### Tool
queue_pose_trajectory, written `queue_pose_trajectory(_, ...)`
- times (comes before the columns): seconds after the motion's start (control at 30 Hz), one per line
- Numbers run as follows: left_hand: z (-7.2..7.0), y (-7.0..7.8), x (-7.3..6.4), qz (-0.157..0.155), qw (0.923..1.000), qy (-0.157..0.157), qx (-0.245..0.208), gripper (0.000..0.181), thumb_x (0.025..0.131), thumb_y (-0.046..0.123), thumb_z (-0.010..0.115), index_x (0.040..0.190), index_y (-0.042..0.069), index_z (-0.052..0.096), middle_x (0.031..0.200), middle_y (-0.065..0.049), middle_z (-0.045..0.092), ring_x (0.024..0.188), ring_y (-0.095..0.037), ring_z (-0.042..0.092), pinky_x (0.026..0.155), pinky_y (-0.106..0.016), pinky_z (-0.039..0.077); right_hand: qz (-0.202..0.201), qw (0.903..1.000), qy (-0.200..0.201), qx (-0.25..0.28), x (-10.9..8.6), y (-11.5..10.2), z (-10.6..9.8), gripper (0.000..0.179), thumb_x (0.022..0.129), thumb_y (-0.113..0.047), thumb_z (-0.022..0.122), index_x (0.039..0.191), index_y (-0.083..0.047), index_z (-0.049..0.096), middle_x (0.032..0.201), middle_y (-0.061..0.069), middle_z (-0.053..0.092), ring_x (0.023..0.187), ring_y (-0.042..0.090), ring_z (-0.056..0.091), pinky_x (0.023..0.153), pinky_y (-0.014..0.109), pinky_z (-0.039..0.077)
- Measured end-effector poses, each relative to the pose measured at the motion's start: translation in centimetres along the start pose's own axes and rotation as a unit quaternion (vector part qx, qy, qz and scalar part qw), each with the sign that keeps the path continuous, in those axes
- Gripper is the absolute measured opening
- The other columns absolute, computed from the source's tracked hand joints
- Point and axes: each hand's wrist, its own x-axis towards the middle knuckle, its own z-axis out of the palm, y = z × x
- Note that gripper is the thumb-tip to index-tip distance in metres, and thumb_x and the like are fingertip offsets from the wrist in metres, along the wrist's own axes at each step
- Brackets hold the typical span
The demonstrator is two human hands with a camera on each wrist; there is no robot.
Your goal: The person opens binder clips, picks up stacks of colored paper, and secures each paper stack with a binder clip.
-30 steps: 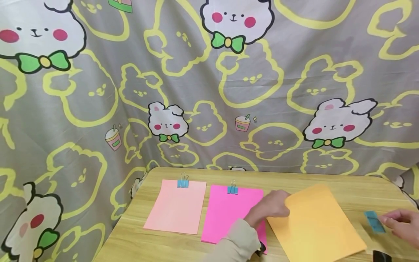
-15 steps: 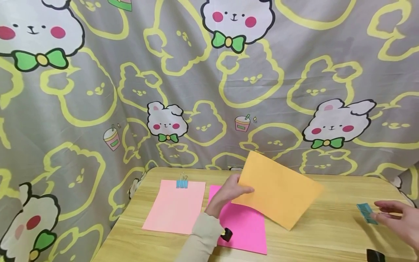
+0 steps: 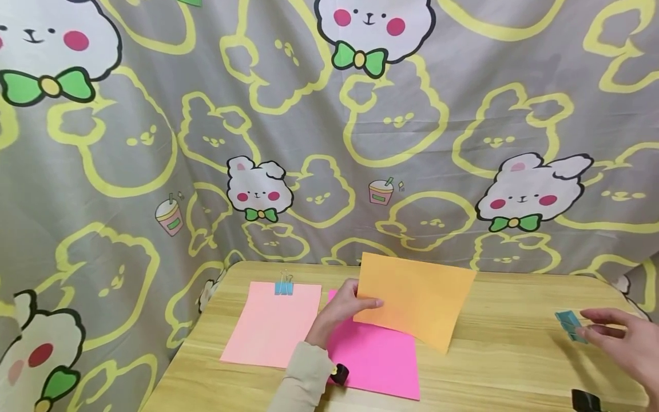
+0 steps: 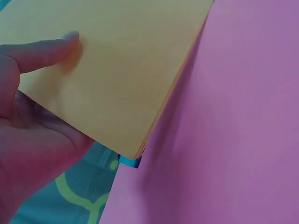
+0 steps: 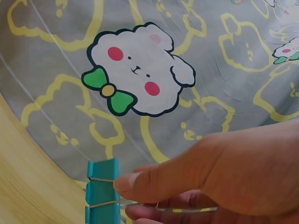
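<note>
My left hand (image 3: 346,300) grips a stack of orange paper (image 3: 417,297) by its left edge, thumb on the near face, and holds it tilted up. Below it lies a stack of bright pink paper (image 3: 376,366); its top part is hidden in the head view. In the left wrist view, several sheet edges show at the corner of the orange paper (image 4: 126,84), and a bit of blue clip (image 4: 130,161) peeks out beneath. My right hand (image 3: 620,340) pinches a blue binder clip (image 3: 568,326) by its wire handles above the table's right side, apart from the paper.
A light pink paper stack (image 3: 273,323) with a blue binder clip (image 3: 284,288) on its top edge lies at the left of the wooden table (image 3: 494,366). A grey patterned curtain (image 3: 309,131) hangs behind the table and along its left.
My left hand has lifted the orange paper off the table, brought it left over the bright pink stack and turned it sideways. The right hand has shifted slightly left with the binder clip.
</note>
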Motion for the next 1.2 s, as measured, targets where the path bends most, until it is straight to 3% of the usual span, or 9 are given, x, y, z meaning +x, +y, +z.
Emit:
queue_pose_trajectory(0.1,-0.1,0.1,-0.2,0.000,1.0000,0.002,0.006,0.018,0.091,0.000,0.073,0.107,-0.008,0.071,0.093,-0.006,0.074,0.081,-0.009,0.062,0.075,-0.026,0.048,-0.020,0.9998,0.007,0.003,0.0,0.0,0.1,0.038,0.094,-0.004,0.071,0.117,0.021,0.056,0.094,0.023,0.067,0.067,-0.019,0.042,0.055,0.019,0.049)
queue_pose_trajectory(0.23,-0.3,-0.1,-0.4,-0.003,1.0000,-0.003,-0.002,0.016,0.091,0.000,0.073,0.104,-0.009,0.068,0.082,0.001,0.067,0.076,-0.008,0.055,0.073,-0.026,0.046,-0.031,0.9993,0.019,0.003,0.0,-0.2,0.2,0.034,0.092,-0.001,0.072,0.115,0.020,0.058,0.091,0.014,0.067,0.068,-0.018,0.043,0.055,0.019,0.049)
queue_pose_trajectory(0.37,-0.9,-0.3,-0.6,-0.007,1.0000,-0.006,-0.002,0.016,0.091,0.001,0.074,0.104,-0.006,0.068,0.082,0.005,0.065,0.077,-0.008,0.052,0.073,-0.026,0.044,-0.037,0.9991,0.021,0.002,0.1,-0.3,0.3,0.034,0.092,-0.002,0.073,0.115,0.020,0.059,0.094,0.021,0.067,0.068,-0.019,0.043,0.055,0.018,0.049)
queue_pose_trajectory(0.5,-1.0,-0.1,-0.9,-0.001,1.0000,-0.006,0.005,0.016,0.092,0.003,0.073,0.105,-0.006,0.068,0.083,0.005,0.065,0.077,-0.009,0.051,0.073,-0.026,0.043,-0.047,0.9986,0.025,0.008,0.3,0.0,0.4,0.033,0.090,-0.004,0.074,0.113,0.018,0.062,0.088,-0.004,0.066,0.069,-0.019,0.045,0.055,0.017,0.050)
queue_pose_trajectory(0.57,-1.1,-0.2,-0.9,0.003,0.9999,-0.013,0.002,0.015,0.093,0.003,0.073,0.103,-0.006,0.068,0.081,0.005,0.062,0.076,-0.009,0.049,0.072,-0.026,0.043,-0.046,0.9987,0.022,0.005,0.4,0.0,0.4,0.036,0.091,-0.007,0.075,0.114,0.017,0.062,0.088,-0.007,0.067,0.069,-0.019,0.046,0.055,0.018,0.049)
queue_pose_trajectory(0.63,-1.2,-0.4,-1.0,0.007,0.9998,-0.021,0.000,0.014,0.093,0.003,0.073,0.101,-0.006,0.067,0.078,0.005,0.059,0.074,-0.009,0.048,0.072,-0.027,0.043,-0.044,0.9988,0.021,0.000,0.5,-0.1,0.3,0.040,0.091,-0.009,0.076,0.117,0.016,0.061,0.088,-0.001,0.069,0.068,-0.019,0.045,0.055,0.019,0.049)
queue_pose_trajectory(0.73,-1.4,-0.5,-1.2,0.005,0.9995,-0.032,-0.006,0.013,0.092,0.003,0.072,0.102,-0.004,0.067,0.081,0.004,0.061,0.077,-0.010,0.050,0.074,-0.028,0.044,-0.041,0.9989,0.016,-0.016,0.6,-0.3,0.4,0.044,0.093,-0.013,0.075,0.122,0.016,0.058,0.099,0.025,0.068,0.068,-0.021,0.042,0.055,0.020,0.048)
queue_pose_trajectory(0.83,-1.4,-0.5,-1.4,0.001,0.9992,-0.039,-0.008,0.014,0.092,0.005,0.072,0.104,-0.001,0.067,0.085,0.003,0.063,0.080,-0.010,0.052,0.078,-0.029,0.045,-0.044,0.9986,0.018,-0.025,0.6,-0.5,0.6,0.044,0.094,-0.014,0.075,0.123,0.015,0.058,0.108,0.034,0.063,0.068,-0.023,0.040,0.055,0.021,0.049)
queue_pose_trajectory(1.2,-1.3,-0.5,-1.4,-0.009,0.9996,-0.025,0.003,0.014,0.093,0.012,0.074,0.093,0.006,0.062,0.070,0.005,0.046,0.071,-0.011,0.043,0.070,-0.028,0.039,-0.044,0.9973,0.012,-0.058,0.8,-0.7,0.6,0.046,0.090,-0.015,0.079,0.122,0.012,0.060,0.092,0.020,0.073,0.064,-0.019,0.045,0.054,0.021,0.048)
